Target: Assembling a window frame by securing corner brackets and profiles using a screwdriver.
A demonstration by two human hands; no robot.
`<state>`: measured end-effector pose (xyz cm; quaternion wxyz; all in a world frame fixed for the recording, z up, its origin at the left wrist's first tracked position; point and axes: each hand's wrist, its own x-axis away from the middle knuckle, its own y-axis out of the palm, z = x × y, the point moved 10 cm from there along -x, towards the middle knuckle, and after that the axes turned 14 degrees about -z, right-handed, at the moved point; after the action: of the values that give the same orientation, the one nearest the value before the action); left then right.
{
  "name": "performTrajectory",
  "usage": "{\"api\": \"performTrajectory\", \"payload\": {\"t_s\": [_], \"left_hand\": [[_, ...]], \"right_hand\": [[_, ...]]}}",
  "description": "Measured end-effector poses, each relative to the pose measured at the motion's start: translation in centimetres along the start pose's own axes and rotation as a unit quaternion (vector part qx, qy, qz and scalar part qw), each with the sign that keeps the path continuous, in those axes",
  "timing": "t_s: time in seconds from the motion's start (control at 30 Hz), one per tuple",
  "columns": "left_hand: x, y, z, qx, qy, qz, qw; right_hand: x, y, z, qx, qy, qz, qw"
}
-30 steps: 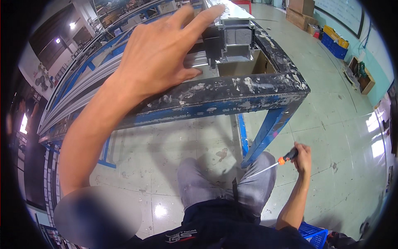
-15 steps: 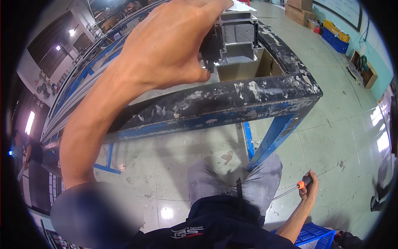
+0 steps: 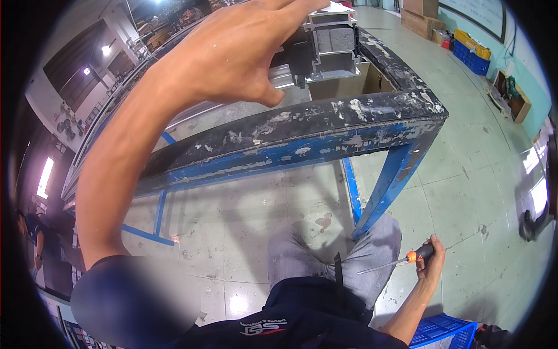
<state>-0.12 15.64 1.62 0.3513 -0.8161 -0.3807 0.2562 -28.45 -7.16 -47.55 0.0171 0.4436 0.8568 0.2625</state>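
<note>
My left hand (image 3: 244,55) reaches over the bench with its thumb held away from the fingers. Its forefinger stretches to the top of a metal frame profile (image 3: 336,42), seen end-on with stepped hollow chambers; the fingertips are partly cut off by the upper edge of the view. A dark strip (image 3: 299,61) runs along the profile's left side, beside the thumb. Low at the right, away from the bench, my right hand (image 3: 431,267) is closed round the black and orange handle of a screwdriver (image 3: 411,256). Its thin shaft points left, in front of my leg.
The profile lies on a worn black and blue metal bench (image 3: 302,125) with a leg (image 3: 386,186) near my knees. A blue crate (image 3: 444,331) stands by my right arm. Cardboard boxes (image 3: 421,23) and a blue bin (image 3: 469,55) sit along the far right wall. Another person (image 3: 35,232) is far left.
My left thumb has moved left, away from the profile's dark strip. The screwdriver's shaft has swung to a flatter angle. The whole view has shifted slightly.
</note>
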Motion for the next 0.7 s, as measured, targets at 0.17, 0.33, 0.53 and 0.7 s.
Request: {"api": "performTrajectory", "payload": {"t_s": [0.17, 0.33, 0.53, 0.7], "left_hand": [[-1.7, 2.7, -3.0, 0.148, -0.257, -0.227, 0.928], [-2.6, -1.6, 1.1, 0.077, 0.033, -0.005, 0.996], [-1.7, -0.9, 0.4, 0.064, 0.017, -0.022, 0.998], [-1.6, 2.6, -3.3, 0.177, -0.269, -0.239, 0.916]], "right_hand": [[-0.4, 0.3, 1.2, -0.020, 0.020, 0.023, 0.999], [-0.9, 0.8, 0.9, -0.038, 0.024, 0.020, 0.999], [-0.8, 2.2, -0.9, -0.080, -0.001, -0.007, 0.997], [-0.8, 3.6, -3.5, -0.177, -0.042, -0.057, 0.982]]}}
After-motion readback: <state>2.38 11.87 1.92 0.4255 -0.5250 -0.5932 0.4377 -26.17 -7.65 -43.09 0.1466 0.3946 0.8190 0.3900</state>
